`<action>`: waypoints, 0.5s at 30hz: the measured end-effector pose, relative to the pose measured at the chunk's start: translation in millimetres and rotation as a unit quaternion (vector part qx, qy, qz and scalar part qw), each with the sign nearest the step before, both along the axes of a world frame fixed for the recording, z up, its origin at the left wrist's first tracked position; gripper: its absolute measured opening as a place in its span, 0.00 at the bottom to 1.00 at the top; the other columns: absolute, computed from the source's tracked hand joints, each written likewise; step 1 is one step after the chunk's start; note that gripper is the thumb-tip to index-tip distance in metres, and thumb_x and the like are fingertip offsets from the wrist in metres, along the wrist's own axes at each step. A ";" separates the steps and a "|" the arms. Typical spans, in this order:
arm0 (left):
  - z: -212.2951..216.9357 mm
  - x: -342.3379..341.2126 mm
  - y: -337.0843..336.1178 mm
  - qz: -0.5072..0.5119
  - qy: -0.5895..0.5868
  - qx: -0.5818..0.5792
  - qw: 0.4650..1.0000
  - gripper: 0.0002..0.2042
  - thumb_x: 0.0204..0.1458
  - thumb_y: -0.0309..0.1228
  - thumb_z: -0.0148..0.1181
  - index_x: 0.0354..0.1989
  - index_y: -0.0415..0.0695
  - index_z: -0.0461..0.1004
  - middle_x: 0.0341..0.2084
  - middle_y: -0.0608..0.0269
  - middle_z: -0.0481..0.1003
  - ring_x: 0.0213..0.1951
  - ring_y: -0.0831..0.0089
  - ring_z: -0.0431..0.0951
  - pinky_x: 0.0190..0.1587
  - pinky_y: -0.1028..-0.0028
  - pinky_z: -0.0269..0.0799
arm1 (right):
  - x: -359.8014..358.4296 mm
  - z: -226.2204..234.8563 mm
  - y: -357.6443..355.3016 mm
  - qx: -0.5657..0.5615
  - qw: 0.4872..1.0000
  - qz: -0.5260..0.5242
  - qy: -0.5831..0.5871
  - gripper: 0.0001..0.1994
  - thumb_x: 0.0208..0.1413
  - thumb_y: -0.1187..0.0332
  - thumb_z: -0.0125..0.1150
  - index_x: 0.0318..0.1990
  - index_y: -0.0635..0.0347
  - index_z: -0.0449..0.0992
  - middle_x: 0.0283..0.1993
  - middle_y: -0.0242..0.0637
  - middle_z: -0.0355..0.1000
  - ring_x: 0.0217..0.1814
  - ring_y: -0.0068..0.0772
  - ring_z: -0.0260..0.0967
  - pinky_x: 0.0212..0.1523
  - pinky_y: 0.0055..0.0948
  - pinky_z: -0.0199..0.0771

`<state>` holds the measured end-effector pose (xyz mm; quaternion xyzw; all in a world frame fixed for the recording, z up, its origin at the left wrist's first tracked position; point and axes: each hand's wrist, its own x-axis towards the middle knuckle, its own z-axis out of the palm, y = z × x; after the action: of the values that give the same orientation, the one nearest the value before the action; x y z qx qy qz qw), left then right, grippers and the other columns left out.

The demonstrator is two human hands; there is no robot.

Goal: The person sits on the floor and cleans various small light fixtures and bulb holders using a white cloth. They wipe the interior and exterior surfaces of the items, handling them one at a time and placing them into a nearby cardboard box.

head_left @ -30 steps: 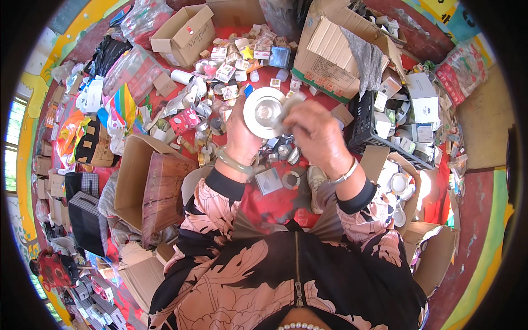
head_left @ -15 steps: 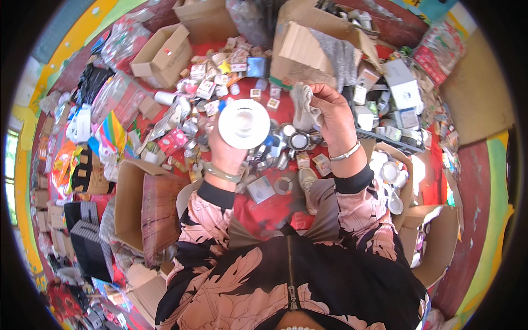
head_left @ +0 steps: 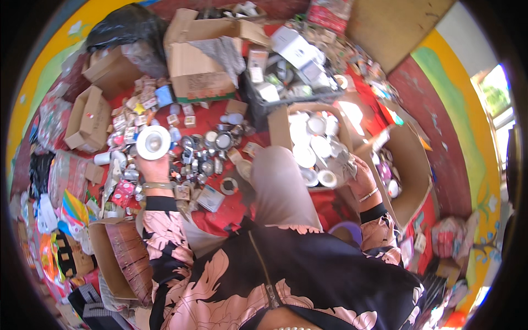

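My left hand (head_left: 154, 168) is closed around a white round downlight (head_left: 153, 142) with a wide rim, its face turned up. Most of its fingers are hidden behind the light. Over at the right, my right hand (head_left: 362, 177) pinches a crumpled greyish cloth (head_left: 345, 166). Cloth and hand are at the right edge of an open cardboard box (head_left: 279, 129), which holds several white round light fittings (head_left: 317, 124). Whether the cloth touches the fittings I cannot tell.
Small metal and white lamp parts (head_left: 206, 157) lie scattered on the red floor (head_left: 212, 115). A black crate (head_left: 264, 108) full of boxed items stands beyond the box. Another open carton (head_left: 410, 165) is at the right, and a brown carton (head_left: 113, 258) at the lower left.
The view has swung to the right. My right hand has moved the cloth rightward and down, to the box of white fittings. My left hand still holds the downlight.
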<state>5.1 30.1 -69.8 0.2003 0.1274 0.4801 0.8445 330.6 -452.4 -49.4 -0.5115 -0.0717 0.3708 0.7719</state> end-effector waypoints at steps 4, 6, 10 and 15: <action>-10.5 -15.2 -10.0 -0.016 0.046 0.012 0.999 0.19 0.54 0.42 0.41 0.48 0.45 0.67 0.47 0.60 0.70 0.50 0.62 0.69 0.50 0.58 0.64 | -13.7 -42.1 -138.2 -0.151 0.988 -0.008 0.043 0.10 0.54 0.75 0.49 0.42 0.67 0.71 0.38 0.37 0.72 0.37 0.30 0.72 0.40 0.27 0.73; 3.3 -7.3 -28.1 0.022 0.088 -0.023 0.996 0.19 0.54 0.41 0.40 0.49 0.44 0.67 0.48 0.60 0.70 0.51 0.61 0.68 0.50 0.58 0.64 | -39.1 -65.4 -195.8 -0.239 0.968 -0.051 0.063 0.08 0.53 0.73 0.51 0.40 0.65 0.72 0.34 0.36 0.73 0.34 0.29 0.72 0.36 0.26 0.73; 0.3 -0.5 -38.2 0.049 0.157 -0.028 0.986 0.21 0.53 0.44 0.40 0.48 0.43 0.68 0.47 0.58 0.70 0.50 0.59 0.69 0.49 0.58 0.64 | -64.9 -188.2 -311.7 -0.481 0.874 -0.059 -0.023 0.06 0.52 0.71 0.52 0.34 0.62 0.74 0.32 0.36 0.73 0.32 0.30 0.72 0.33 0.28 0.73; -21.8 -42.2 -6.8 -0.069 0.081 0.074 0.992 0.18 0.52 0.41 0.43 0.46 0.45 0.69 0.43 0.59 0.72 0.42 0.62 0.72 0.38 0.65 0.67 | -92.4 -267.3 -339.5 -0.664 0.740 -0.026 -0.101 0.13 0.54 0.62 0.47 0.39 0.59 0.73 0.35 0.40 0.71 0.37 0.36 0.68 0.35 0.34 0.66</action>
<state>-37.1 23.3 -91.6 0.3085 0.1453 0.4106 0.8456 238.2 -791.9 -316.6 -0.9306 0.1285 0.2504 0.2341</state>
